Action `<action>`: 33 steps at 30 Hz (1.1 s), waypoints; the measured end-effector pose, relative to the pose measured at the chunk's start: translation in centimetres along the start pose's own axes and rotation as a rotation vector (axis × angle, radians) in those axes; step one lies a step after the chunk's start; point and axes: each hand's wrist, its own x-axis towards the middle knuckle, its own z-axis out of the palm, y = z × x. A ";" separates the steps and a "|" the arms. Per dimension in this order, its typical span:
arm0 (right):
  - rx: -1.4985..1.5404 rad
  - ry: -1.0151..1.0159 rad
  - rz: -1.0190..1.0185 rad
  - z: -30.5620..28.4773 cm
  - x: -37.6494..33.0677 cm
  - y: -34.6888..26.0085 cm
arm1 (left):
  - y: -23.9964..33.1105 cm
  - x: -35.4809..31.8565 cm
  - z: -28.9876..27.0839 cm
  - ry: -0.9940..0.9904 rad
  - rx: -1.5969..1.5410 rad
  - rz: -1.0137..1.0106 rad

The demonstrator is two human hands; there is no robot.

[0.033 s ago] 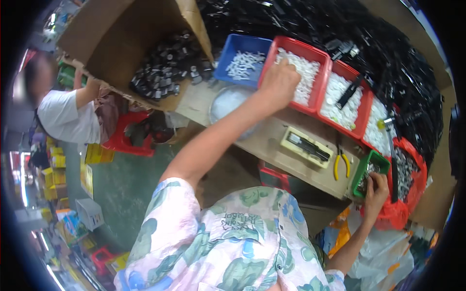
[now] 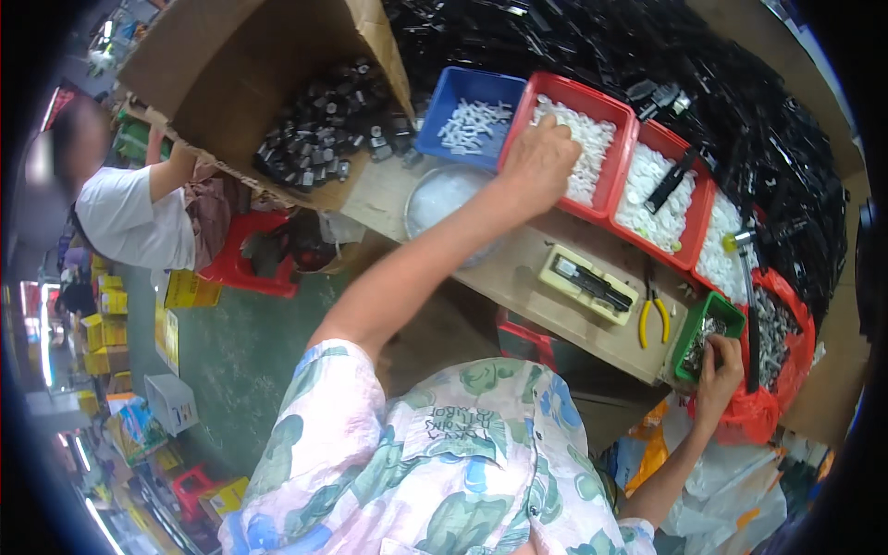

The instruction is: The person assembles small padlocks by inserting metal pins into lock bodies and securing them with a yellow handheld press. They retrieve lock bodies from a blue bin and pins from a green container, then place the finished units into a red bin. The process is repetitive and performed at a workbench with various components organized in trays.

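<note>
My left hand (image 2: pixel 541 162) reaches forward over a red bin (image 2: pixel 606 199) filled with small white plastic parts, fingers curled down into them. My right hand (image 2: pixel 720 365) is at the near edge of a small green bin (image 2: pixel 731 314) holding small metal pieces, with its fingertips over the rim. What either hand holds is hidden. Both bins stand on a wooden workbench (image 2: pixel 518 277). My flowered shirt fills the lower middle of the view.
A blue bin (image 2: pixel 444 102) of white parts, a metal bowl (image 2: pixel 444 199), more red bins (image 2: pixel 661 185), a pale tool case (image 2: pixel 590 284) and yellow-handled pliers (image 2: pixel 654 319) share the bench. A cardboard box (image 2: pixel 231 83) of black parts and another seated person (image 2: pixel 125 217) are at the left.
</note>
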 end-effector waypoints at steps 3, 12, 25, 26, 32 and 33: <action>0.029 0.013 -0.010 -0.3 0.7 -1.8 | 1.2 -0.5 -1.3 0.119 -0.223 -0.070; 0.379 -0.044 -0.147 2.6 4.1 -14.0 | 8.7 -4.7 -3.3 -0.232 -1.785 -0.857; 0.401 -0.111 -0.298 5.1 4.9 -17.3 | 10.0 -8.5 -1.8 -0.226 -2.133 -0.946; 0.390 -0.114 -0.302 5.1 4.9 -17.1 | 9.9 -8.5 -1.9 -0.230 -2.091 -0.936; 0.214 -0.094 -0.456 5.3 4.8 -16.4 | 10.3 -8.4 -2.2 -0.280 -1.776 -0.866; 0.282 -0.098 -0.386 5.3 4.8 -16.4 | 10.3 -8.4 -2.1 -0.281 -1.775 -0.868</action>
